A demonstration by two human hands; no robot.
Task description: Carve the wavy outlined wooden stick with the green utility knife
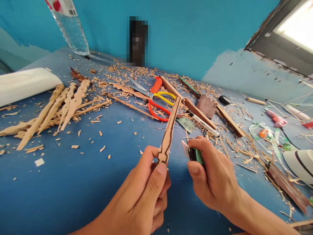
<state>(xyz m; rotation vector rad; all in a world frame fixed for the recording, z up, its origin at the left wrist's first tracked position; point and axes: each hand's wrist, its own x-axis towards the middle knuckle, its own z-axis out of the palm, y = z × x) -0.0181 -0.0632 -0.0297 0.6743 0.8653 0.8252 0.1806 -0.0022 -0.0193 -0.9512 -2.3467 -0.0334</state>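
My left hand [149,192] is closed around the lower end of a flat wooden stick [168,135], which tilts up and away. Dark marker lines trace a wavy outline along the stick, with notched curves near my thumb. In my right hand [215,176] is a utility knife [195,156] with a dark and green handle, its pale blade pointing up and left. The blade stands apart from the stick, a short way to its right. Just beyond my hands lie scissors [161,112] with red and yellow handles and a white marker [204,124].
Carved wooden sticks [73,104] are piled at the left beside a white roll [26,85]. A water bottle [73,32] stands at the back left. Wood shavings cover much of the blue table [97,182]. Sandpaper [206,106], wood strips and a pink glue gun [276,118] lie to the right.
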